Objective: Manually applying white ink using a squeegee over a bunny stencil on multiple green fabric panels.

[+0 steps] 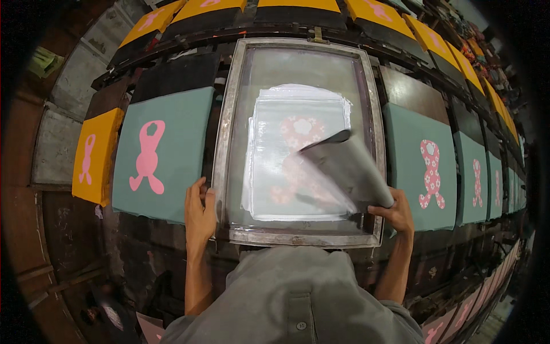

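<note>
In front of me lies a screen-printing frame, a metal-edged rectangle with white paint spread over its mesh. Through the mesh shows a pink figure with white flowers. My right hand grips a wide grey squeegee by its near right end, tilted over the lower right of the screen. Motion blurs the squeegee slightly. Beside the frame's lower left edge is my left hand, its fingers loosely bent and thumb apart, holding nothing visible. Whether it touches the frame is unclear.
Left of the frame, a green fabric panel bears a plain pink figure. On the right, another green panel has a flowered one, with several more beyond. Yellow panels line the far row. A metal clamp sits at the frame's far edge.
</note>
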Motion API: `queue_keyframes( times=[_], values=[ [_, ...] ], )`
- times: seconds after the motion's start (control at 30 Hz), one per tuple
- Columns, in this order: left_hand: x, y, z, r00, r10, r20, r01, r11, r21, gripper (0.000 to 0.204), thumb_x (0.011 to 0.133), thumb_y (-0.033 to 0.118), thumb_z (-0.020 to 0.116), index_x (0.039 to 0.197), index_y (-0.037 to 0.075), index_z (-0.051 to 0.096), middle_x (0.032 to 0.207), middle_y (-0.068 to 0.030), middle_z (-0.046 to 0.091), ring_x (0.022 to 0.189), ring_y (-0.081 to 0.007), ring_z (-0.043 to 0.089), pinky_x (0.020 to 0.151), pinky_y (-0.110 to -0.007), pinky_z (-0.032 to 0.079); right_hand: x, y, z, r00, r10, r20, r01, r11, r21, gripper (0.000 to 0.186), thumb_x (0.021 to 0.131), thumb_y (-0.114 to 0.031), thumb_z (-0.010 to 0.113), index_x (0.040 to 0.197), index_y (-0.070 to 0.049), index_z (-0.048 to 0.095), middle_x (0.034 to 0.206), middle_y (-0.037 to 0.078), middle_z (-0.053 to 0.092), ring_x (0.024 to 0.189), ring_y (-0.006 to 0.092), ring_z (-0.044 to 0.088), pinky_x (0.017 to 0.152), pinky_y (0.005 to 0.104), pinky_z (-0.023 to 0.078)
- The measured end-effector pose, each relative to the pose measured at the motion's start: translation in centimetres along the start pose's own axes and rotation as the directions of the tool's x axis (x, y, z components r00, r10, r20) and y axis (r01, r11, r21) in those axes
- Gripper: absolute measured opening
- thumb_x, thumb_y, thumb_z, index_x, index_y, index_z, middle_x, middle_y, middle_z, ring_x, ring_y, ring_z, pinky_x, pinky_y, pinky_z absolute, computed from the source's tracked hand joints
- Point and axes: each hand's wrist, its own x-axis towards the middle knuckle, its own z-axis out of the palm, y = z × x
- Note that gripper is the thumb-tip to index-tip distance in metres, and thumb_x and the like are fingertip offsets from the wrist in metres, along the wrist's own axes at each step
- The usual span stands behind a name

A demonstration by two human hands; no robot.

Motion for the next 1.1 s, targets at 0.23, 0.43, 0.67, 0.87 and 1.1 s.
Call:
queue_keyframes(
  times=[0.23, 0.43, 0.67, 0.87, 1.1],
  values=[
    [-1.6, -3.7, 3.2, 0.966, -0.259, 0.002, 0.259, 0.966, 0.012, 0.055, 0.106, 0.039, 0.037, 0.12, -0.01, 0.06, 0.115, -0.0351, 0.063, 0.11, -0.0511, 0.057, 0.093, -0.05, 0.045, 1.4, 5.9, -0.5, 0.959, -0.007, -0.284, 0.123, 0.912, 0.391, 0.036, 0.075, -0.017, 0.085, 0.1, 0.004, 0.07, 0.087, 0.007, 0.069, 0.077, 0.0167, 0.065, 0.071, 0.0306, 0.052],
    [-1.4, -3.3, 4.1, 0.963, -0.26, -0.073, 0.261, 0.965, 0.008, 0.057, 0.106, 0.039, 0.036, 0.113, -0.011, 0.062, 0.106, -0.0347, 0.065, 0.101, -0.0528, 0.06, 0.088, -0.053, 0.045, 2.9, 4.9, 1.5, 0.917, -0.017, -0.398, 0.247, 0.807, 0.536, 0.041, 0.076, -0.013, 0.084, 0.108, 0.007, 0.066, 0.096, 0.011, 0.07, 0.08, 0.0201, 0.067, 0.077, 0.034, 0.054],
    [-1.4, -4.1, 4.0, 0.956, -0.28, -0.087, 0.281, 0.96, 0.005, 0.058, 0.106, 0.04, 0.037, 0.115, -0.012, 0.061, 0.108, -0.0342, 0.066, 0.104, -0.0523, 0.06, 0.09, -0.051, 0.045, 3.1, 5.1, 1.5, 0.918, -0.044, -0.393, 0.252, 0.832, 0.495, 0.041, 0.078, -0.017, 0.085, 0.106, 0.007, 0.067, 0.096, 0.007, 0.07, 0.082, 0.0171, 0.066, 0.079, 0.0337, 0.053],
    [-1.2, -3.0, 1.9, 0.937, -0.346, -0.051, 0.347, 0.938, -0.008, 0.057, 0.105, 0.039, 0.04, 0.113, -0.012, 0.063, 0.105, -0.0331, 0.066, 0.099, -0.0481, 0.062, 0.091, -0.047, 0.046, 1.6, 2.8, 2.0, 0.916, -0.069, -0.396, 0.263, 0.847, 0.463, 0.035, 0.077, -0.018, 0.086, 0.099, 0.004, 0.07, 0.091, 0.005, 0.07, 0.08, 0.0146, 0.065, 0.077, 0.0316, 0.052],
    [-3.1, -14.4, -6.6, 0.855, -0.408, -0.318, 0.332, 0.905, -0.267, 0.052, 0.104, 0.035, 0.046, 0.098, -0.013, 0.065, 0.078, -0.01, 0.064, 0.07, -0.019, 0.05, 0.063, -0.041, 0.041, 2.5, -5.6, 11.0, 0.988, -0.078, -0.134, 0.115, 0.948, 0.296, 0.026, 0.083, -0.02, 0.083, 0.097, 0.0, 0.073, 0.083, 0.004, 0.071, 0.072, 0.012, 0.063, 0.066, 0.0293, 0.051]
  ],
)
